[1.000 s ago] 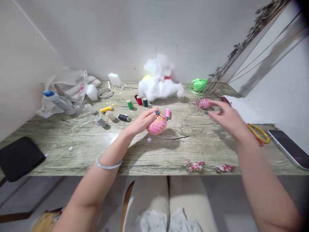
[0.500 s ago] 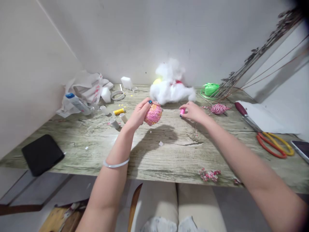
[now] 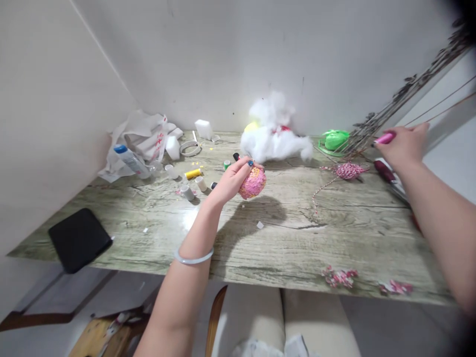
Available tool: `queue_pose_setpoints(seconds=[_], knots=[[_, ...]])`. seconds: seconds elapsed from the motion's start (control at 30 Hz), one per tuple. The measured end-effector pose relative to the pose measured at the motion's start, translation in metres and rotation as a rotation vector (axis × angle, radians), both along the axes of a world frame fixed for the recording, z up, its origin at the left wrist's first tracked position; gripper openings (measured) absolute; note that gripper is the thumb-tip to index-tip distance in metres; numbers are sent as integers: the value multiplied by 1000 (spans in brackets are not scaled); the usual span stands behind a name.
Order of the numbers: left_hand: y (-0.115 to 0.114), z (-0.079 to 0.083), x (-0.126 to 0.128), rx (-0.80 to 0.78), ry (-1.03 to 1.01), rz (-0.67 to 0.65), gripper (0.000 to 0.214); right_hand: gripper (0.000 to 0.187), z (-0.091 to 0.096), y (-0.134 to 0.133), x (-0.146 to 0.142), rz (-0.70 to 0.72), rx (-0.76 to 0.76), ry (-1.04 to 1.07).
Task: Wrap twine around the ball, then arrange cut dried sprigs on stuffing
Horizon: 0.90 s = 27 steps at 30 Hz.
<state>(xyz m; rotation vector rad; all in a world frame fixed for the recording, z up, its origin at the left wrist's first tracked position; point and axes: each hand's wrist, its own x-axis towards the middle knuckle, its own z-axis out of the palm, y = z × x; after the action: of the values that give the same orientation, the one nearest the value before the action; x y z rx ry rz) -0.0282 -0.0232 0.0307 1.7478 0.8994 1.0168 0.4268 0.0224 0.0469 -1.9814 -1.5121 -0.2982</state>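
My left hand point(image 3: 232, 179) grips a pink and yellow thread-wrapped ball point(image 3: 253, 182), lifted just above the wooden table point(image 3: 297, 238) near its middle. My right hand point(image 3: 403, 144) is raised at the far right, above the table's back corner, and pinches a small pink thread spool point(image 3: 385, 138). A red-and-white twine ball point(image 3: 346, 170) lies on the table below and left of that hand, its loose end trailing toward the front.
White stuffing point(image 3: 275, 139) and a green bundle point(image 3: 335, 139) sit at the back wall. Several thread spools point(image 3: 193, 174) and a crumpled bag with a bottle point(image 3: 128, 158) are at the left. A black pad point(image 3: 79, 239) lies front left; dry twigs point(image 3: 401, 99) lean right.
My right hand picked up the pink spool from the table's middle and carried it up and to the right. The left hand kept the ball, shifting slightly.
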Motion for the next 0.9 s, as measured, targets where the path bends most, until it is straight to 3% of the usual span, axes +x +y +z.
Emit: queue_pose_setpoints(seconds=[0.03, 0.1, 0.23, 0.3, 0.37, 0.47, 0.57, 0.67, 0.77, 0.9], knots=[[-1, 0, 1, 1, 21, -17, 32, 35, 7, 4, -8, -31, 68, 4], [-5, -2, 7, 10, 77, -76, 29, 31, 25, 13, -37, 115, 184, 50], [-14, -8, 24, 44, 210, -227, 25, 34, 68, 32, -141, 713, 169, 209], [-18, -12, 31, 68, 253, -290, 25, 35, 81, 40, -202, 880, 124, 203], [-19, -15, 34, 74, 269, -341, 25, 35, 79, 48, -256, 966, 103, 190], [-19, -18, 34, 49, 263, -392, 25, 35, 51, 63, -313, 1006, -68, 70], [-17, -23, 32, 1, 250, -435, 26, 31, 12, 77, -342, 975, -227, -91], [-13, -28, 32, -31, 249, -429, 27, 24, -10, 89, -355, 922, -296, -173], [-12, -30, 32, -37, 268, -404, 26, 16, -10, 96, -359, 921, -371, -226], [-13, -26, 31, 4, 243, -405, 25, 29, 16, 85, -336, 939, -320, -167]])
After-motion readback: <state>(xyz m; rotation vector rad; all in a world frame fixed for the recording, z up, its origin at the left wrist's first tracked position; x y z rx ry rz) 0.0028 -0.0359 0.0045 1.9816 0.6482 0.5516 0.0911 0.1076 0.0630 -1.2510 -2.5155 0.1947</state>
